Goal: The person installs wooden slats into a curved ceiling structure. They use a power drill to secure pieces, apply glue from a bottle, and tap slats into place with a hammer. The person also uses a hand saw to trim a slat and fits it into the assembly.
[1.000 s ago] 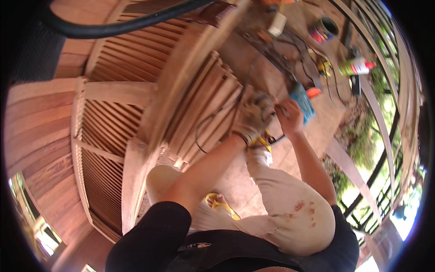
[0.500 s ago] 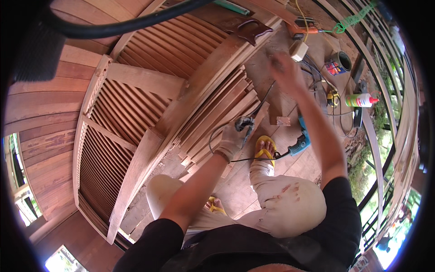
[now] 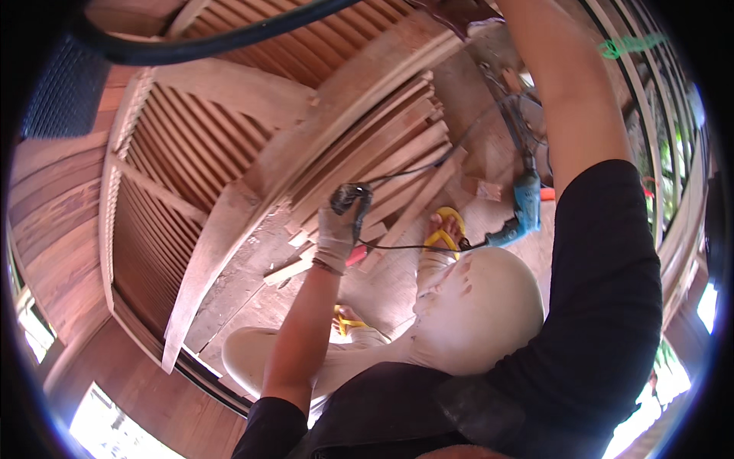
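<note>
My left hand (image 3: 335, 229), in a pale work glove, is closed around a bunched black cable (image 3: 397, 175). One stretch of cable runs up and right over the wooden strips; another leads right toward a teal power drill (image 3: 525, 205), which lies on the floor beyond my yellow-sandalled foot. My right forearm (image 3: 569, 92) reaches up past the upper edge, so the right hand itself is out of sight. Below my left hand lies a partly covered red object (image 3: 356, 255), too hidden to name.
A large slatted wooden panel (image 3: 252, 164) stands along the left. Several loose wooden strips (image 3: 382, 145) are stacked beside its thick frame. A small wood block (image 3: 489, 190) lies near the drill. Metal railing bars (image 3: 638, 99) run along the right.
My right arm has stretched farther up until its hand left the view. My left hand, still on the cable, has shifted left. The whole view has shifted, and the drill appears more upright.
</note>
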Demonstrator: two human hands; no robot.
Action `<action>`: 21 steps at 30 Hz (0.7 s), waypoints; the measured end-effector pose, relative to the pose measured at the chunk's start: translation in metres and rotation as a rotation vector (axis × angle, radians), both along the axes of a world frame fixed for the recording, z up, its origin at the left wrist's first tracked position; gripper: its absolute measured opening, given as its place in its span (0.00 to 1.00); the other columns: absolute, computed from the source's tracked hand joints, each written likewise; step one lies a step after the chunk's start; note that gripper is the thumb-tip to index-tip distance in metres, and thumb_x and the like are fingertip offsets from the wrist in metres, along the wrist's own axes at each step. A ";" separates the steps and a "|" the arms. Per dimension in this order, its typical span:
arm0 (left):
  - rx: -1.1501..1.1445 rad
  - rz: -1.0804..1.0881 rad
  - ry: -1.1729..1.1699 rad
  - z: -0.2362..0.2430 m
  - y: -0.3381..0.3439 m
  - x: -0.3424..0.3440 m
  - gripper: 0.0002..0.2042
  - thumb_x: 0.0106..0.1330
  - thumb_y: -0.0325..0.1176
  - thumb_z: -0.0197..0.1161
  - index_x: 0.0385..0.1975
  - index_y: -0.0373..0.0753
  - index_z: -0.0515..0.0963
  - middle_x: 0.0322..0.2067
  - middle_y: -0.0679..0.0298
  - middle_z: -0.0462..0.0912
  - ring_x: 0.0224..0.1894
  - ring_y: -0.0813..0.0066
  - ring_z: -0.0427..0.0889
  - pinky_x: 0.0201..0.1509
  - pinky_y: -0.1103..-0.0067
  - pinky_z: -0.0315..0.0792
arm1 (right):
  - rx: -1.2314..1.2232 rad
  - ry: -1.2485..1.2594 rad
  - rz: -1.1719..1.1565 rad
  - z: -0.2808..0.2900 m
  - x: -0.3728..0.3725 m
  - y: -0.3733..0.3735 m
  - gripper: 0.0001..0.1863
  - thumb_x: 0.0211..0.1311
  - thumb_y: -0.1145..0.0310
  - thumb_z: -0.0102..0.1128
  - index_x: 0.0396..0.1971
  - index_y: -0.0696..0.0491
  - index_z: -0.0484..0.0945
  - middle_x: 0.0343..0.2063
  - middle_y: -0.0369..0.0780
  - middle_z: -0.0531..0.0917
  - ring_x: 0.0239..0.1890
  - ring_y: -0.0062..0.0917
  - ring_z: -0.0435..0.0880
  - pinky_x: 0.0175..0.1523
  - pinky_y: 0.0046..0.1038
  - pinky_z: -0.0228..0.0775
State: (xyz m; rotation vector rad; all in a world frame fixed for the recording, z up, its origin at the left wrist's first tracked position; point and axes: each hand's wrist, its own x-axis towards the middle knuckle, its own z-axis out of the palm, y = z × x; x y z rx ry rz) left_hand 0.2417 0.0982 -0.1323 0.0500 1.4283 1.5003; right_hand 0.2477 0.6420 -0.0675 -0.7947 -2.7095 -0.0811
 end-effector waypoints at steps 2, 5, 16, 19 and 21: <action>0.074 -0.022 -0.092 0.004 0.010 0.004 0.11 0.68 0.18 0.61 0.49 0.28 0.80 0.43 0.56 0.87 0.45 0.68 0.87 0.54 0.76 0.83 | 0.007 0.127 0.072 0.031 0.011 -0.022 0.21 0.70 0.58 0.60 0.56 0.55 0.75 0.45 0.48 0.84 0.47 0.41 0.84 0.54 0.38 0.76; 0.146 -0.132 -0.194 0.009 0.036 0.020 0.10 0.68 0.17 0.62 0.47 0.28 0.81 0.42 0.59 0.88 0.43 0.72 0.87 0.54 0.78 0.83 | -0.095 0.309 0.100 0.071 0.075 -0.067 0.21 0.69 0.59 0.60 0.56 0.54 0.75 0.45 0.47 0.84 0.46 0.39 0.85 0.52 0.37 0.76; 0.363 -0.671 -0.054 -0.024 0.165 0.106 0.10 0.69 0.20 0.63 0.48 0.29 0.82 0.45 0.59 0.88 0.46 0.74 0.86 0.55 0.81 0.79 | -1.557 0.727 -0.695 0.068 0.327 -0.383 0.18 0.65 0.68 0.65 0.49 0.59 0.72 0.24 0.37 0.78 0.19 0.21 0.80 0.23 0.27 0.72; 0.337 -0.775 0.050 -0.030 0.178 0.121 0.08 0.69 0.20 0.62 0.46 0.29 0.83 0.44 0.59 0.88 0.46 0.75 0.86 0.55 0.80 0.79 | -1.349 0.408 -0.963 0.038 0.361 -0.429 0.18 0.63 0.68 0.65 0.48 0.58 0.72 0.25 0.41 0.80 0.20 0.23 0.81 0.25 0.30 0.73; 0.379 -0.861 0.404 -0.038 0.180 0.128 0.08 0.68 0.20 0.62 0.44 0.31 0.84 0.43 0.62 0.88 0.46 0.76 0.85 0.55 0.80 0.78 | -1.214 0.388 -0.960 0.027 0.374 -0.451 0.21 0.60 0.68 0.66 0.51 0.57 0.72 0.28 0.46 0.83 0.25 0.31 0.85 0.32 0.36 0.75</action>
